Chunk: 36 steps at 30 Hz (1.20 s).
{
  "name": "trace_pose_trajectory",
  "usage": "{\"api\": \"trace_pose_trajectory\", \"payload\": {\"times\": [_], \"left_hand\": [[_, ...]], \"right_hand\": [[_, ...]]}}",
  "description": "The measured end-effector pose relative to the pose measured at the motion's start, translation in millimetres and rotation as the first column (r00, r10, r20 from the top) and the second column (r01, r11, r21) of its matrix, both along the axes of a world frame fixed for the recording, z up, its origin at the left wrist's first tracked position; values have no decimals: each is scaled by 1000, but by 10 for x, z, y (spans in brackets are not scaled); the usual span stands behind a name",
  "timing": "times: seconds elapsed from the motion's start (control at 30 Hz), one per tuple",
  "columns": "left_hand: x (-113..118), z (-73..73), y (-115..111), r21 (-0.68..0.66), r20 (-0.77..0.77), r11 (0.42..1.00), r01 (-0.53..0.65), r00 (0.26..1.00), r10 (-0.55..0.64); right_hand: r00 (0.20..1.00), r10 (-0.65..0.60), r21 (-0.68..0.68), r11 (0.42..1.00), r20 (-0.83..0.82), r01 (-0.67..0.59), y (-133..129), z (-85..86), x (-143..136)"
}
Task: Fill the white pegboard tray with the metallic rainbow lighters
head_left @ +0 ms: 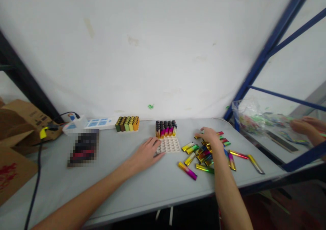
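Observation:
At the left edge of a white tray (171, 145) with rows of round hollows, my left hand (146, 153) grips with thumb and fingers. The tray's far rows hold several upright shiny tubes (166, 130) with black tops, coloured gold, pink and purple. Over a loose pile of shiny metallic tubes (202, 153), my right hand (210, 136) has its fingertips on a gold-ended tube (197, 136); the palm side is hidden. The pile's tubes are gold blended with green, red, blue or purple. One gold and purple tube (187, 171) lies nearest the table's front.
A second block of upright gold-topped tubes (127, 124) stands left of the tray. Further left are a power strip (102, 122), a blurred dark box (84, 148), a black cable (39, 169) and cardboard boxes (15, 175). Beyond the blue frame (257, 65), another person's hands (305, 124) work near plastic bags (248, 112).

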<state>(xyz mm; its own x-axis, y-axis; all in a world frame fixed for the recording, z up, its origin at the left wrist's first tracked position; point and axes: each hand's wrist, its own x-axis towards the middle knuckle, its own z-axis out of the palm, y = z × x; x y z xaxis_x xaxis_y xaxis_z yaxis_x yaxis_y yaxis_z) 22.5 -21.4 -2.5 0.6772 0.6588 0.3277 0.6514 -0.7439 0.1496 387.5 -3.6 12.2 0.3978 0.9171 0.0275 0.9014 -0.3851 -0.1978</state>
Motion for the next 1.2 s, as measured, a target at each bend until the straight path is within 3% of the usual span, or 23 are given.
{"api": "trace_pose_trajectory", "payload": {"times": [0.17, 0.27, 0.37, 0.47, 0.53, 0.77, 0.97, 1.2], "left_hand": [[5, 11, -3, -5, -7, 1000, 3, 1000, -3], [12, 27, -11, -12, -10, 1000, -2, 1000, 2], [17, 45, -28, -9, -6, 1000, -4, 1000, 3], [20, 54, -40, -5, -6, 1000, -10, 1000, 10], [21, 49, -40, -5, -10, 1000, -11, 1000, 10], [8, -2, -10, 17, 7, 1000, 11, 1000, -11], [6, 0, -8, 14, 11, 1000, 12, 1000, -13], [10, -13, -8, 32, -7, 999, 11, 1000, -11]], "right_hand": [[995, 87, 99, 992, -43, -82, 117, 5, -262], [970, 231, 246, 947, -73, -207, 161, 19, -362], [879, 446, 449, 829, -171, -333, 190, 37, -424], [743, 618, 638, 686, -257, -349, 188, 57, -493], [655, 695, 698, 625, -296, -348, 169, 78, -555], [533, 781, 696, 580, -327, -423, 60, 190, -829], [569, 794, 681, 538, -213, -496, -4, 230, -1038], [534, 821, 697, 503, -201, -511, 41, 106, -1205]]}}
